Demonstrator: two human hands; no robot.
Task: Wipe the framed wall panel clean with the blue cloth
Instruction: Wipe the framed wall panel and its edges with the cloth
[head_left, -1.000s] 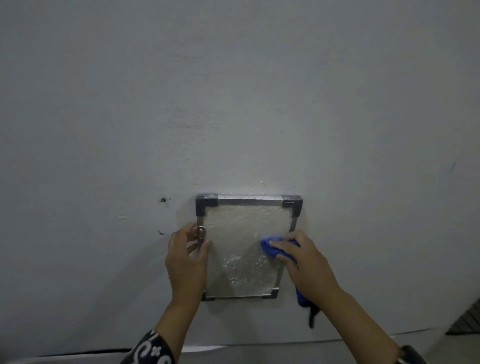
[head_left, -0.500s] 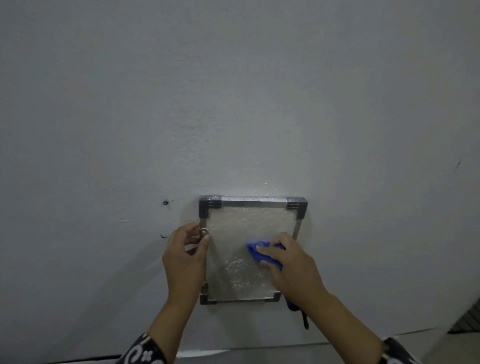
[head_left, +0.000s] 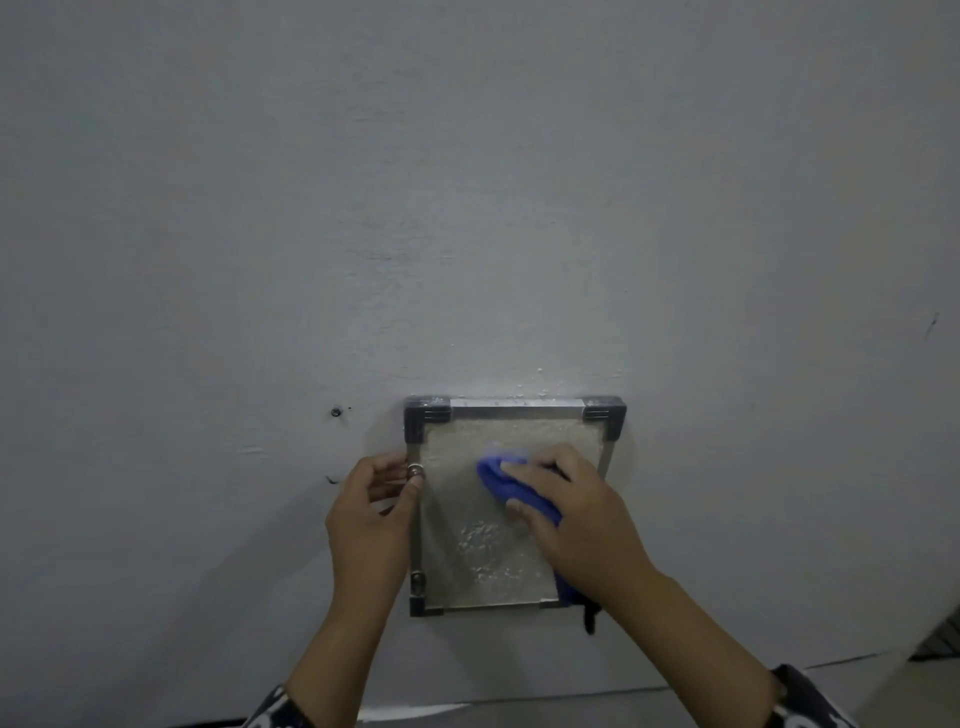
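Mid-wipe: right hand (head_left: 582, 525) grips blue cloth (head_left: 511, 486) vs upper-mid of framed panel (head_left: 519, 431) on wall. Left hand (head_left: 371, 512) pinches frame's left edge. Wet specks low-centre; more wiping left.

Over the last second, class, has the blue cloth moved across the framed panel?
Yes. The blue cloth, pressed under the right hand, has slid leftward from the frame's right edge toward the panel's middle and slightly upward.
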